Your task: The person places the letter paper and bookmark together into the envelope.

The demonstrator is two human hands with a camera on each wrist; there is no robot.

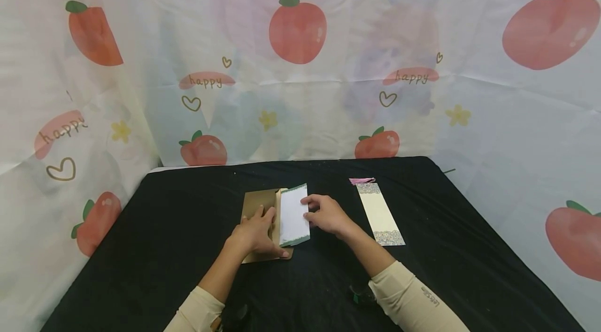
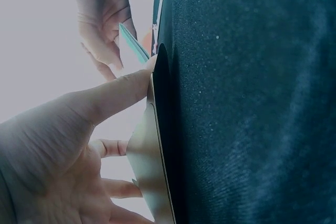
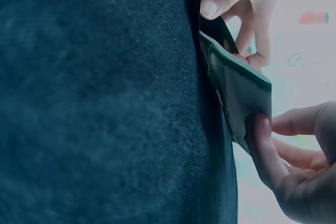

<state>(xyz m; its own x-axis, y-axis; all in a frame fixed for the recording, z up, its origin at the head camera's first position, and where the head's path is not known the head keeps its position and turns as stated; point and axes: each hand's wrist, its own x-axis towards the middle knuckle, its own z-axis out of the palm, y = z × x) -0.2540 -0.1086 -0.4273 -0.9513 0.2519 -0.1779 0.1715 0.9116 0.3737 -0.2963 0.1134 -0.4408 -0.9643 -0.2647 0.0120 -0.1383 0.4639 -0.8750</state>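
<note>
A gold envelope or cardboard sleeve [image 1: 260, 199] lies on the black cloth. My left hand [image 1: 255, 234] rests across it with spread fingers, the thumb pressing near its lower right corner. In the left wrist view that thumb [image 2: 123, 90] lies along the edge of the gold piece [image 2: 149, 163]. A folded white card [image 1: 293, 214] with green borders overlaps the right side of the gold piece. My right hand [image 1: 328, 214] pinches its right edge between thumb and fingers. The right wrist view has the card [image 3: 239, 85] tilted up from the cloth; whether its left edge is inside the gold piece, I cannot tell.
To the right lies a long cream strip [image 1: 379, 213] with grey lace-like patterned ends. A pink tassel [image 1: 362, 181] is at its far end. Black cloth [image 1: 178, 227] covers the table, and a fruit-printed curtain [image 1: 300, 107] hangs behind it and at both sides.
</note>
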